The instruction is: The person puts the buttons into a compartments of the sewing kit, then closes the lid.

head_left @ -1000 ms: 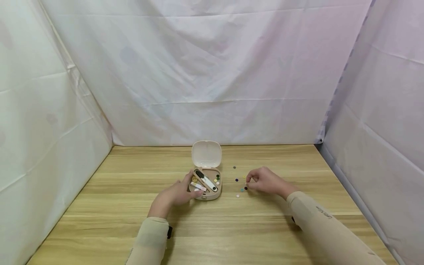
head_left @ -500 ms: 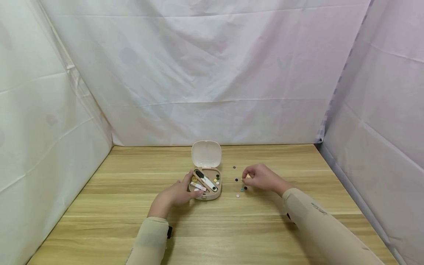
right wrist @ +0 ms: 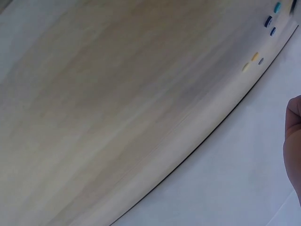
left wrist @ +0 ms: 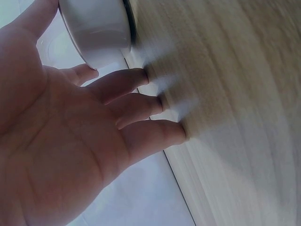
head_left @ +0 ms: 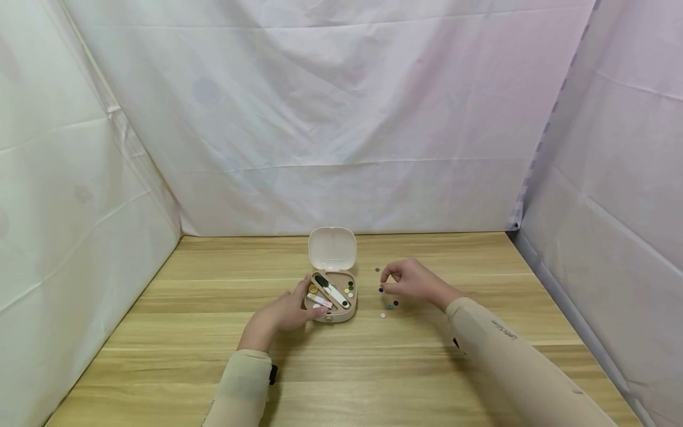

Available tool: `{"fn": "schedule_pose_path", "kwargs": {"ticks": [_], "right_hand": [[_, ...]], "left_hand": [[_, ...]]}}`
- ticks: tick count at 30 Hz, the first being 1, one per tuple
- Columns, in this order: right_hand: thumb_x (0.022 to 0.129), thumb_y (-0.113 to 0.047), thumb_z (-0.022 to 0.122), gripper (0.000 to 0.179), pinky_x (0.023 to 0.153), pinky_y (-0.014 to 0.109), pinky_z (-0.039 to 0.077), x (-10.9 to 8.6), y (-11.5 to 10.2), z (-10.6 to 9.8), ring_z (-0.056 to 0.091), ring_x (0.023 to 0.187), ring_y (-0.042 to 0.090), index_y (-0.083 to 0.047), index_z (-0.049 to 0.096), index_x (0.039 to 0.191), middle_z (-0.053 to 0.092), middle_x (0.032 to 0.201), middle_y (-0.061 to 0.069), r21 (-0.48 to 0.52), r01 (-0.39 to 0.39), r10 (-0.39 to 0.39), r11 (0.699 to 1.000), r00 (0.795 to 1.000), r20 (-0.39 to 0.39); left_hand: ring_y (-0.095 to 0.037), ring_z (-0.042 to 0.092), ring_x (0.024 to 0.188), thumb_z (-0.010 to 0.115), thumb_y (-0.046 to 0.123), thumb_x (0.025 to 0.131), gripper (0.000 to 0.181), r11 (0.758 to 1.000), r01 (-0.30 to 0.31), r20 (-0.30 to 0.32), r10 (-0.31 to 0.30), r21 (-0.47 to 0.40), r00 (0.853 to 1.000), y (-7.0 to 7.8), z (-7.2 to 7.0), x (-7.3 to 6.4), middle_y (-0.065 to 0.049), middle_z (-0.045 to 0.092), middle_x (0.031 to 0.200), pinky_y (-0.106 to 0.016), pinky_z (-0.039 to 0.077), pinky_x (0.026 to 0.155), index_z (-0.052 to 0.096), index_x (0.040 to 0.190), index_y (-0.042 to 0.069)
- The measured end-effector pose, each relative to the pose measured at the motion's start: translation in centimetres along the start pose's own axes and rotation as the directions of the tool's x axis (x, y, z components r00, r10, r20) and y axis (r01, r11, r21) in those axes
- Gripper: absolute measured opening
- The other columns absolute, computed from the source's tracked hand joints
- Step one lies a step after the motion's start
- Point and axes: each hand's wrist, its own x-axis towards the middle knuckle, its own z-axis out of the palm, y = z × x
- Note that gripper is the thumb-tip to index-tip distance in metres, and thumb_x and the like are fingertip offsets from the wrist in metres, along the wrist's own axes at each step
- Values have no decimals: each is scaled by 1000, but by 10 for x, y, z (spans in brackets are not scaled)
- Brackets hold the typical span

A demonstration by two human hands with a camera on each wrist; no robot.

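An open sewing box [head_left: 344, 316] stands on the table with its lid [head_left: 332, 249] raised at the back. My left hand [head_left: 285, 309] holds its left side, thumb at the front rim and index finger farther back; the box's wall shows between them in the left wrist view, the other fingertips on the table. Inside lie thread snips [head_left: 333, 292], a pink-and-white packet [head_left: 319, 300] and several buttons [head_left: 349, 289]. To the right, my right hand [head_left: 415, 281] pinches a tiny pale button, mostly hidden by the fingertips, just above a navy button [head_left: 381, 290].
Loose buttons lie right of the box: a teal one [head_left: 389, 306], a black one [head_left: 396, 303], a white one [head_left: 382, 315] and a grey one [head_left: 377, 270]. Yellow buttons [right wrist: 254, 57] show in the right wrist view. White cloth [head_left: 341, 118] hangs behind the table.
My right hand has moved left and slightly back, from beside the black button to over the navy one, fingertips kept together. My left hand and the box have stayed put.
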Motion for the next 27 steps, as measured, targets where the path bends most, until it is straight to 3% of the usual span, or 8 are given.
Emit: {"fn": "schedule_pose_path", "kwargs": {"ticks": [27], "right_hand": [[94,-18,77,3,57,21,29,22,-32,14,28,54,5,-16,79,94,33,57,-11,3,76,-76,997,997,8]], "left_hand": [[-56,29,158,64,70,96,106,1000,2,0,-2,17,1000,-2,1,1,-28,41,166,-77,32,120,11,173,22]]}}
